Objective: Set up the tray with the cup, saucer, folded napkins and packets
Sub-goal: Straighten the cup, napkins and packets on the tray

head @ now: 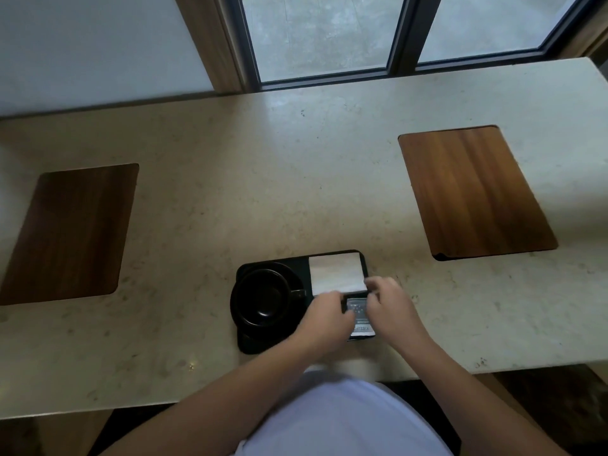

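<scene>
A black tray [250,344] lies near the front edge of the stone counter. On its left half a black cup [263,297] stands on a black saucer [237,319], handle pointing right. A folded white napkin [337,273] lies flat in the tray's far right part. Below it grey packets [359,312] sit in the near right part. My left hand [324,319] and my right hand [391,307] are both over the packets, fingers curled onto them from either side. Whether the packets are lifted or resting is hidden by the fingers.
Two wooden inlay panels are set into the counter [296,179], one at the left [69,232] and one at the right [473,192]. A window with dark frames [398,37] runs behind the counter. The counter's front edge is just below the tray.
</scene>
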